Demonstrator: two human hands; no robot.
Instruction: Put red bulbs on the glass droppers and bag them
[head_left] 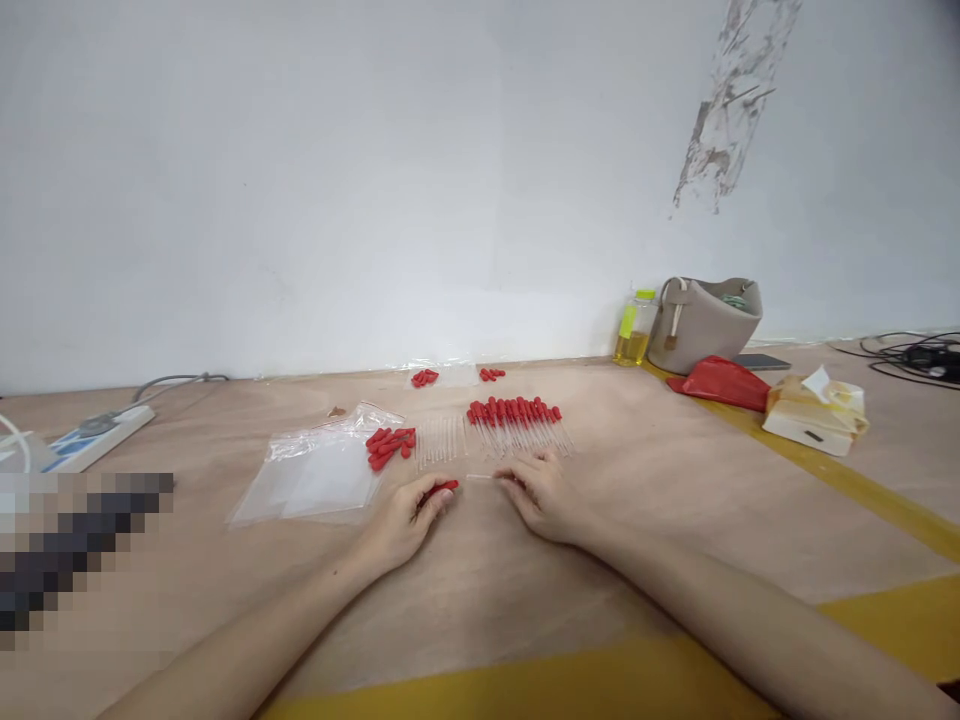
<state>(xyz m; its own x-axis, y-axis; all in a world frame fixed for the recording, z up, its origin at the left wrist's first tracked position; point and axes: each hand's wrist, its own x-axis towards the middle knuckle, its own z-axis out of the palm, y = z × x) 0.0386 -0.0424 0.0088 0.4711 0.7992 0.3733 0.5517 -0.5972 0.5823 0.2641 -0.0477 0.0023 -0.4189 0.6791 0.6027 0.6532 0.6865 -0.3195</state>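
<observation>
My left hand [411, 515] is closed around a red rubber dropper bulb [449, 486], whose end points to the right. Across a small gap, my right hand [546, 497] pinches a thin clear glass tube [480, 477] that points left at the bulb. Bulb and tube are apart. Just beyond my hands lies a row of bare clear tubes [441, 440]. To its right are several droppers [519, 424] with red bulbs fitted on clear tubes. A pile of loose red bulbs [390, 445] rests at the right edge of the clear plastic bags [322, 475].
Two small groups of red pieces [424, 378] lie by the wall. At the right stand a bottle of yellow liquid [635, 328], a grey bag [705, 325], a red pouch [720, 382] and a tissue pack [814, 415]. A power strip [105, 440] sits at the left.
</observation>
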